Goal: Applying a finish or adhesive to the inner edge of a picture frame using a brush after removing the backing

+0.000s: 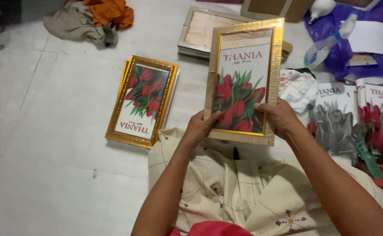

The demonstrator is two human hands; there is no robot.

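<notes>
A: What is being held?

B: A gold picture frame (244,81) with a print of red tulips inside. It stands upright in the air above the person's lap, its face turned to the camera.

A: How do the hands sit on it?

B: Both grip the lower part. The left hand (201,126) is closed on the bottom left edge, thumb lying across the glass. The right hand (279,118) is closed on the bottom right edge, thumb on the front as well.

A: And under it?

B: The person's lap, covered in cream checked cloth (235,188), with a strip of red cloth (213,229) at the very bottom of the view.

A: What lies on the floor?

B: To the left, a small stack of gold frames (141,101) with the same tulip print, lying flat on the pale floor (47,144) and turned the other way up. Behind the held frame, a pile of silver frames (200,32) lies face down, showing a wooden back.

A: To the right?

B: A crumpled white cloth (297,87) just beside the held frame, then loose flower prints (353,118) spread flat, one grey and some red. Further back, a clear spray bottle (329,41) rests on purple plastic (375,52).

A: Anything at top left?

B: A heap of orange and beige rags (93,19), well apart from the hands.
</notes>
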